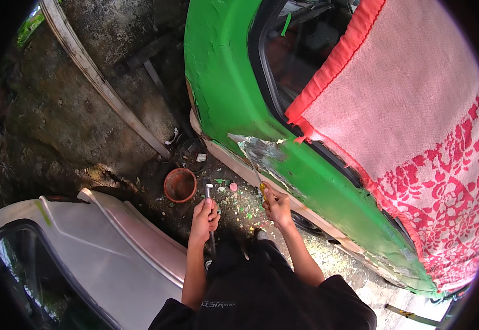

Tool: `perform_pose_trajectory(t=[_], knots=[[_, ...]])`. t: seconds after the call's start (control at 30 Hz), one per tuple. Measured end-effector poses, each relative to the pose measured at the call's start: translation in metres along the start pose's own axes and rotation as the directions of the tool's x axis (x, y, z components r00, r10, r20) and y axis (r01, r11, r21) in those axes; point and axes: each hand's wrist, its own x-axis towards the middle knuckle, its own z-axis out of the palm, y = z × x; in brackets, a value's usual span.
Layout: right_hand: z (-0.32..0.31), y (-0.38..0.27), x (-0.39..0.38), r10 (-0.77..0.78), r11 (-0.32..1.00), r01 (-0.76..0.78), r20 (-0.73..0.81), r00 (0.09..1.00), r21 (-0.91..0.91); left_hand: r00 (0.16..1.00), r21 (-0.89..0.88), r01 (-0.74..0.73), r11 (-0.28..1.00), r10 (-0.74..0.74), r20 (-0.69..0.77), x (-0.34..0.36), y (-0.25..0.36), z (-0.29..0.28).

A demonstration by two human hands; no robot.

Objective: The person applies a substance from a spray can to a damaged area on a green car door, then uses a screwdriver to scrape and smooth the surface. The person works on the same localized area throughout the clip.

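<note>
My left hand [204, 218] is closed around a grey metal rod [207, 192], held upright in front of my body and apart from the car. In my right hand [277, 206] is a screwdriver-like tool with a yellow handle [263, 187]. Its thin metal shaft points up and left toward a chipped patch [264, 151] on the green car [226, 104]; I cannot tell whether the tip touches it. Grey and whitish layers show there beneath the broken green paint. Paint along the lower side panel is also cracked and peeling.
A pink and red towel [393, 110] drapes over the car's roof and windows. To the left stands a silver car [102, 247]. Between the cars are a reddish-brown pot [180, 185] and scattered paint chips [239, 206]. A long pale strip [96, 77] leans at the upper left.
</note>
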Motion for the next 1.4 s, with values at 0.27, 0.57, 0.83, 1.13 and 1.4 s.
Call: perform_pose_trajectory(t=[0.27,0.57,0.83,1.13,1.4], knots=[[0.002,0.000,0.011,-0.030,1.000,0.030,0.030,0.999,-0.001,0.999,0.009,0.017,1.000,-0.016,-0.030,-0.009,-0.007,0.004],[0.006,0.002,0.017,-0.119,0.992,0.121,0.048,0.992,-0.034,1.000,0.004,0.011,1.000,-0.011,-0.021,-0.016,-0.014,0.012],[-0.003,-0.019,0.013,-0.101,0.988,0.107,0.062,0.993,-0.112,0.999,-0.012,-0.007,1.000,0.007,-0.051,-0.019,-0.021,0.011],[-0.007,-0.028,-0.006,0.058,0.998,-0.057,0.048,0.997,-0.033,0.997,-0.020,-0.015,1.000,0.014,-0.077,-0.026,-0.022,0.006],[-0.012,-0.029,-0.009,0.047,0.999,-0.047,0.075,0.996,-0.010,0.995,-0.024,-0.033,0.999,0.030,-0.099,-0.029,-0.023,0.005]])
